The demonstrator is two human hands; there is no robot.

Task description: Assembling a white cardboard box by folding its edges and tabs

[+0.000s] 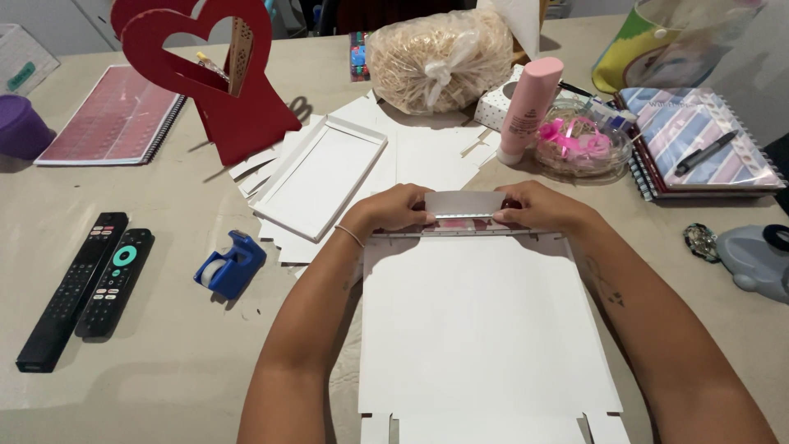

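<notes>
A large white card sheet (477,329) with cut tabs lies flat in front of me. A metal ruler (460,233) runs along its far edge. My left hand (394,210) and my right hand (538,207) press together on a small translucent plastic strip (464,204) that stands over the ruler. Something red shows through under the strip, too hidden to identify. Both hands pinch the strip at its ends.
A shallow white card tray (320,174) lies on loose white sheets to the left. A blue tape dispenser (232,263), two black remotes (86,284), a red heart stand (218,74), a bag of straw filler (440,57), a pink bottle (530,103), a glass dish (583,148) and notebooks (699,140) surround them.
</notes>
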